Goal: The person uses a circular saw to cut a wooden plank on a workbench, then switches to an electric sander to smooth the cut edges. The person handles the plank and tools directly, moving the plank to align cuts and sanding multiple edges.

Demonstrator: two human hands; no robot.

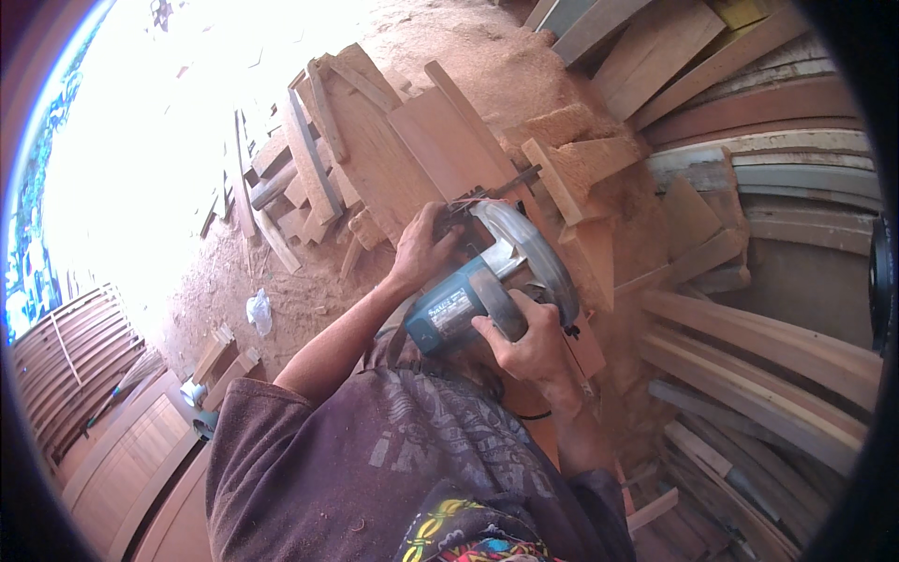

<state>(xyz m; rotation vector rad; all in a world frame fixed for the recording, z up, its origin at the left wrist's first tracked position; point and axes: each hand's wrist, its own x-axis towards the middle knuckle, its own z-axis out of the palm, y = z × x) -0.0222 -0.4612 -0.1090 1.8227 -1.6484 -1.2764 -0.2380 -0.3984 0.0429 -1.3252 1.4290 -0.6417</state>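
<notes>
A blue-green circular saw [445,314] with a grey metal blade guard [534,248] sits in front of my chest on a reddish-brown board [448,140]. My right hand [536,351] is wrapped round the saw's dark handle. My left hand [429,251] is closed at the front of the saw by its base, and its fingertips are partly hidden there. A dark metal bar [520,180] sticks out ahead of the saw to the right. The board runs away from me under the saw; the blade's cutting edge is hidden.
Wood offcuts [304,173] are piled left of the board. More wood blocks [557,183] stand right of it amid sawdust. Stacked planks [768,365] fill the right side. Panelled wooden doors [140,459] lie at lower left, near a crumpled clear plastic bag [259,311].
</notes>
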